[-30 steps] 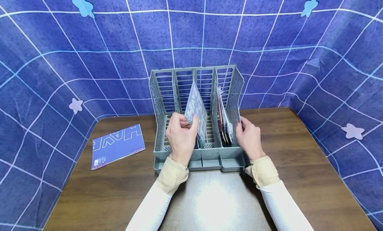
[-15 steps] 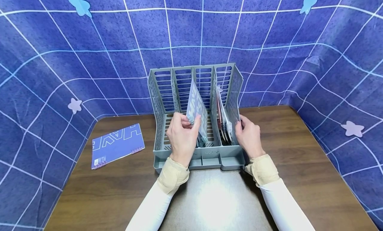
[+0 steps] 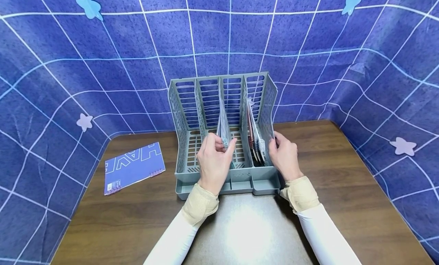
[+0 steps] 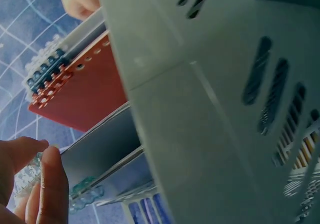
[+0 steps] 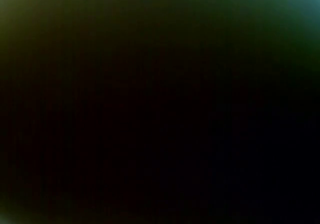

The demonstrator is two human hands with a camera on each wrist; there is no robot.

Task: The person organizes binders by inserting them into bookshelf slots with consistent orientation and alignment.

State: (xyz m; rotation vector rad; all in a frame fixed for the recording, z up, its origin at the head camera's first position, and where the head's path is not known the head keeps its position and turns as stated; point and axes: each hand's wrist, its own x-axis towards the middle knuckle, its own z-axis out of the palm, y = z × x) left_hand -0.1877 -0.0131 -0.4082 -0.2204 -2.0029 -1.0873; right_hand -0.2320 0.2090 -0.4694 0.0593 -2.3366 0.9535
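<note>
With thumb and fingers, my left hand (image 3: 214, 166) pinches the clear ring binding of a pale spiral notebook (image 3: 223, 122). It stands on edge in a grey desk file organizer (image 3: 175, 139), beside the middle divider. In the left wrist view, the left hand (image 4: 54, 184) holds the rings at the lower left; another notebook with teal rings (image 4: 82, 191) is close by. My right hand (image 3: 285, 156) grips the organizer's right side wall. Several spiral notebooks (image 3: 253, 137) lean in the rightmost slot, among them a red one (image 4: 100, 81). The right wrist view is dark.
A blue spiral notebook (image 3: 135, 166) lies flat on the wooden table (image 3: 144, 223), left of the organizer. Small trays (image 3: 241, 190) run along the organizer's front. A blue star-patterned cloth (image 3: 212, 36) hangs behind and on both sides.
My left hand has shifted slightly right with the pinched notebook, which has turned from showing its lettered cover to nearly edge-on. The right hand keeps its hold on the side wall.
</note>
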